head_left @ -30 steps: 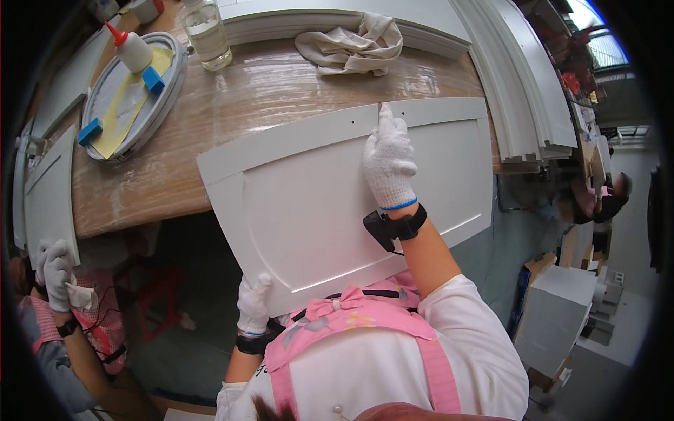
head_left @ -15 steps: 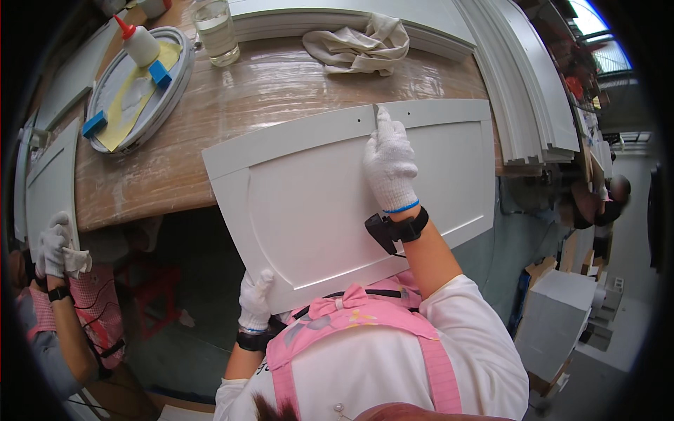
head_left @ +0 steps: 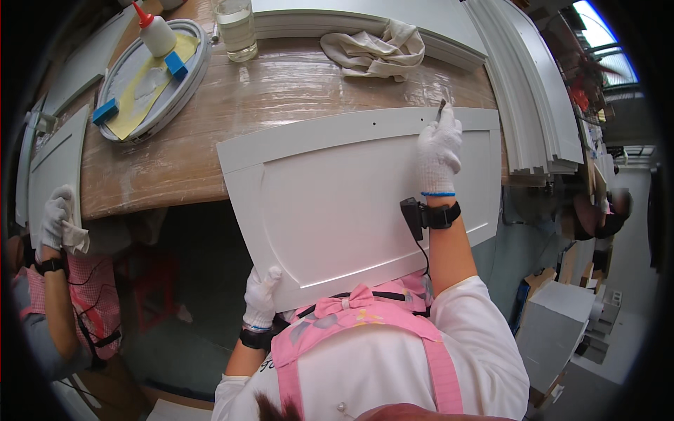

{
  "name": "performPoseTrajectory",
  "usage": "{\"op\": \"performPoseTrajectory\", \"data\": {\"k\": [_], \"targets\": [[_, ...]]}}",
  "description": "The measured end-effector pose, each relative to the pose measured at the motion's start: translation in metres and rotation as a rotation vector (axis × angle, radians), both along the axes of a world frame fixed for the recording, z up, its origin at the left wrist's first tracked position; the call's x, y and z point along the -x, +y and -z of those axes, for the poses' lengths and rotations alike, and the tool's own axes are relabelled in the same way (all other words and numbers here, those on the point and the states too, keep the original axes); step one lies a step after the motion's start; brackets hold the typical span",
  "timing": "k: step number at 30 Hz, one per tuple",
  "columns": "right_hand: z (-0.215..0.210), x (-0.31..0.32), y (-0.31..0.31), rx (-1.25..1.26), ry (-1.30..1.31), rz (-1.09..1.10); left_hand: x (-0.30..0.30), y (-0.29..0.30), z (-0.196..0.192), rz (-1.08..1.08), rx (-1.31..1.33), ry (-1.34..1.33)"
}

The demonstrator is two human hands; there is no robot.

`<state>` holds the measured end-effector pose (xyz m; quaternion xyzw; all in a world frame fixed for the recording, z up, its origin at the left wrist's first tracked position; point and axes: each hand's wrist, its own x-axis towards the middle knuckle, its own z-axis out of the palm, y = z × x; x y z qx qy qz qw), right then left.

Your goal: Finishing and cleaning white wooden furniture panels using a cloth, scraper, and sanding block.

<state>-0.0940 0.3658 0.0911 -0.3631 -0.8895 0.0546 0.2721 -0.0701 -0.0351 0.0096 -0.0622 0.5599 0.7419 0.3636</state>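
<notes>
A white framed panel (head_left: 344,203) rests partly on the table's near edge and reaches to my apron. Two small dark holes show in its far rail. My gloved left hand (head_left: 262,298) is closed on the near left corner of the panel, thumb on top. Over the right part of the far rail, my gloved right hand (head_left: 439,154) pinches a thin dark blade-like tool (head_left: 441,111). Only the tip of this tool sticks out past the fingers, so its exact kind is hidden. Both wrists wear black straps.
Beyond the panel, the film-covered table (head_left: 281,91) holds a crumpled cloth (head_left: 375,49), a jar of clear liquid (head_left: 236,31) and a round lid (head_left: 200,59) with a glue bottle (head_left: 157,36) and blue blocks. White boards (head_left: 523,84) stack at right. A co-worker's gloved hand (head_left: 56,221) is at left.
My right hand has moved right along the panel's far rail with the tool, uncovering the second hole. My left hand keeps its grip on the corner. The whole view has shifted slightly.
</notes>
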Motion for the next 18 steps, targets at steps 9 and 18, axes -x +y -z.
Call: {"op": "performPoseTrajectory", "data": {"k": [9, 18], "targets": [[-0.003, 0.088, -0.187, 0.223, -0.319, -0.541, 0.0, -0.001, -0.008, 0.097, 0.13, 0.118], [-0.023, 0.038, -0.052, 0.081, -0.131, 0.143, 0.0, -0.003, -0.002, -0.019, -0.101, 0.023]]}}
